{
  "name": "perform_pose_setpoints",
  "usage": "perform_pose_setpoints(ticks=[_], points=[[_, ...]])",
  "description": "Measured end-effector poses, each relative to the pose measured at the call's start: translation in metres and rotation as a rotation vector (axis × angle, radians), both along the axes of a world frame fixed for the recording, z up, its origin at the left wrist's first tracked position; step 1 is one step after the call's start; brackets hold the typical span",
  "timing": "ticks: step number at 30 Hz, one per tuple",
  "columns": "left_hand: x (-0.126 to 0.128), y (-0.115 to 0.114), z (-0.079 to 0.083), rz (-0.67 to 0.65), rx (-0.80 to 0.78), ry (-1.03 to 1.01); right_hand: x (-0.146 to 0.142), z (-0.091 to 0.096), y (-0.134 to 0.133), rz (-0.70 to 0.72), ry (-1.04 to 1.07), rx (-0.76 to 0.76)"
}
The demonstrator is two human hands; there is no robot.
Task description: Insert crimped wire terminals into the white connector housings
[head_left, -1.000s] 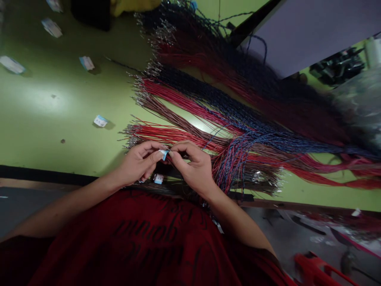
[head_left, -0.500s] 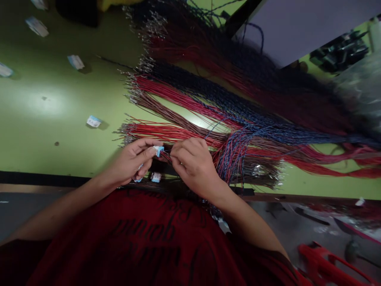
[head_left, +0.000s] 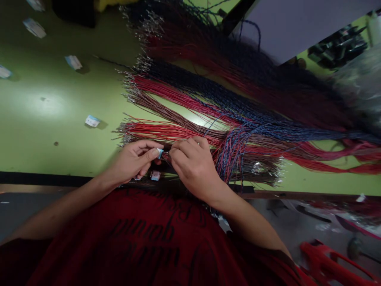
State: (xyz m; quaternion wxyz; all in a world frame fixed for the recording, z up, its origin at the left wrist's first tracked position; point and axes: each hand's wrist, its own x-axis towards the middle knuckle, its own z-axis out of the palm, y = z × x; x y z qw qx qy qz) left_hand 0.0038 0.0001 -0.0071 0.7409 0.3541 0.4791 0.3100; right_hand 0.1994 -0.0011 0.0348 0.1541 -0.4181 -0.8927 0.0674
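Note:
My left hand (head_left: pixel 133 161) pinches a small blue-and-white connector housing (head_left: pixel 160 153) between thumb and forefinger, just above the near edge of the green table (head_left: pixel 44 119). My right hand (head_left: pixel 193 167) is closed in a pinch against that connector, gripping the end of a thin wire (head_left: pixel 167 154) from the bundles beside it. A second small connector (head_left: pixel 155 175) lies on the table edge under my hands. Bundles of red wires (head_left: pixel 154 131) with metal terminals lie right behind my fingers.
Long bundles of red, brown and blue twisted wires (head_left: pixel 226 107) fan across the table to the right. Loose connectors (head_left: pixel 92 121) are scattered at the left, among them one connector (head_left: pixel 73 62) farther back. A grey board (head_left: pixel 297 24) stands at the back right. A red plastic object (head_left: pixel 324 264) sits low right.
My hands stay together at the table edge. My right hand has shifted slightly and closed tighter against the connector, which is now more covered by my fingers. The view drifted a little.

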Motion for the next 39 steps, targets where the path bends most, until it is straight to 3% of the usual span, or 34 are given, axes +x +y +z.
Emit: perform_pose_setpoints(ticks=[8, 20, 29, 39], points=[[-0.002, 0.000, 0.000, 0.001, -0.061, -0.037, -0.004, -0.002, -0.003, 0.021, 0.034, 0.006], [0.002, -0.001, 0.002, 0.003, 0.000, 0.001, -0.012, -0.012, -0.001, 0.023, 0.073, -0.062], [-0.001, -0.002, 0.001, 0.060, 0.002, -0.052, -0.013, -0.025, -0.001, -0.228, 0.532, -0.368], [0.000, -0.003, 0.000, 0.012, 0.030, 0.023, -0.014, -0.026, 0.001, -0.156, 0.428, -0.327]])
